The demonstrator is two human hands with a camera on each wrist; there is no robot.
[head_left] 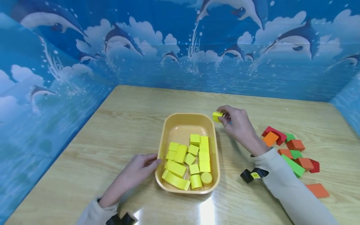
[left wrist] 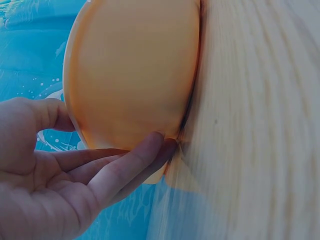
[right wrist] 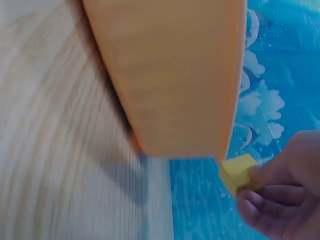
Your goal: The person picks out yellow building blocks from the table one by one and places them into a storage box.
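Observation:
A shallow orange-yellow plastic bin (head_left: pixel 182 120) stands on the table, holding many yellow blocks (head_left: pixel 175 168) of different shapes, mostly toward its near end. My left hand (head_left: pixel 139 170) holds the bin's left side; in the left wrist view its thumb is at the rim and its fingers (left wrist: pixel 127 165) lie against the outer wall. Just outside the bin's far right corner, my right hand (head_left: pixel 236 123) pinches a small yellow block (head_left: pixel 217 117) between thumb and fingers. That block (right wrist: pixel 239 172) appears beside the bin's rim in the right wrist view.
Right of the bin, beyond the right forearm, lie loose red, orange and green blocks (head_left: pixel 292 164). A flat orange block (head_left: pixel 317 190) lies nearer the front. The wooden table (head_left: pixel 135 118) meets a blue dolphin-printed backdrop (head_left: pixel 180 68) at the back and left.

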